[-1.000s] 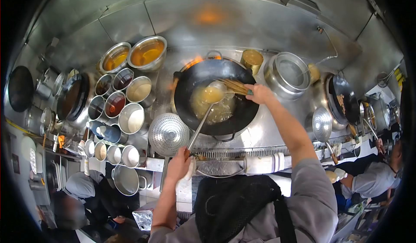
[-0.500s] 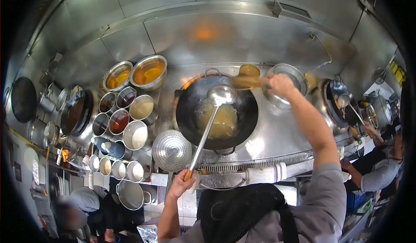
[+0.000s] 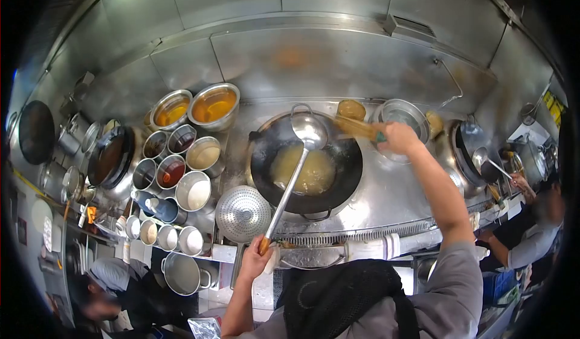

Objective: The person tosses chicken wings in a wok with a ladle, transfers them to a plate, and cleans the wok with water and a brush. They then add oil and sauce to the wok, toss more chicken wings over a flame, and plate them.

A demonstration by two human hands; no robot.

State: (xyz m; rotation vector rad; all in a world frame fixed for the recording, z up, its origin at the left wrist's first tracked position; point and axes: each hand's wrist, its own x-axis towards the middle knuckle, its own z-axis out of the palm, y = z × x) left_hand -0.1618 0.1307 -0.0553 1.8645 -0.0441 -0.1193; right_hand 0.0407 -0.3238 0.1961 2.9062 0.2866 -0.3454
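My left hand (image 3: 255,260) is closed round the wooden handle end of a long steel ladle (image 3: 296,173). The ladle reaches across a black wok (image 3: 344,185), its bowl over the far part near the rim. Cloudy yellowish liquid (image 3: 304,171) lies in the wok's bottom. With my right hand (image 3: 400,138) I grip a bamboo wok brush (image 3: 357,127) that has a green band. Blurred by motion, its bristles point left, over the wok's far right rim and close to the ladle bowl. A perforated strainer (image 3: 243,213) rests just left of the wok.
Behind my right hand sits a metal basin (image 3: 414,112) of water, below a thin tap (image 3: 450,79). Left are bowls of orange liquid (image 3: 212,104) and several sauce pots (image 3: 193,191). One person (image 3: 534,236) works at the right; another (image 3: 115,278) is lower left.
My right hand and the brush have moved lower and a little right. The ladle bowl has tilted and lies nearer the wok's far rim. Orange flame at the wok's back left rim no longer shows.
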